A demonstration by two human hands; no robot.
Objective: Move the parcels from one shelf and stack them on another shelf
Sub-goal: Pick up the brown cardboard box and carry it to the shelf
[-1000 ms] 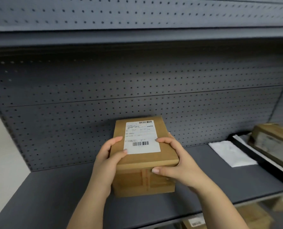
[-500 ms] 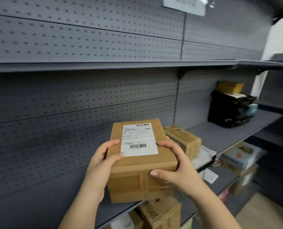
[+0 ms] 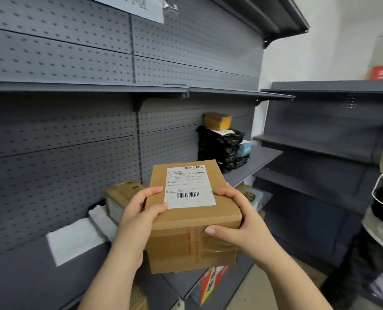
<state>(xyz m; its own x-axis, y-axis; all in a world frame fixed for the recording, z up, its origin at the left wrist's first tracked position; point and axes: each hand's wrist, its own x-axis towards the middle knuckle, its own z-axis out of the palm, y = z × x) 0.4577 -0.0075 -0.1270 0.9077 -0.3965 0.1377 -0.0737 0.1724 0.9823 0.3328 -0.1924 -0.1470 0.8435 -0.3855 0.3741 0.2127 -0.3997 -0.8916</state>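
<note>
Head view: a brown cardboard box [image 3: 192, 220] sits at the centre of the frame, held in the air in front of the grey shelving, clear of every shelf board. A white shipping label [image 3: 189, 186] with barcodes covers most of its top face. Red printed tape runs down its near side.

The left hand [image 3: 139, 217] clamps the left side of the box, thumb on the top face touching the lower left corner of the label, fingers curled around the left edge. The right hand [image 3: 239, 224] clamps the right side, thumb pressed on the near face just below the top edge, fingers wrapped over the right top edge.

Left of centre, a second cardboard box [image 3: 121, 195] rests on the grey shelf [image 3: 18, 280], partly hidden behind the left hand. A flat white packet [image 3: 74, 240] lies on the same shelf at lower left, just beside that box.

Right of centre and further back, a stack of black plastic bags [image 3: 219, 146] stands on the neighbouring shelf [image 3: 257, 159]. A small brown box [image 3: 217, 120] lies on top of the stack, and a pale blue parcel [image 3: 245, 148] touches its right side.

More parcels lie on the lower shelves below the held box, including one with red and blue print [image 3: 210, 283] at lower centre.

Another person [image 3: 382, 209] in dark and light clothing stands at the right edge of the frame, partly cut off.

A sheet of paper [image 3: 130, 6] is fixed to the perforated back panel at the top of the frame; its text is too blurred to read.
</note>
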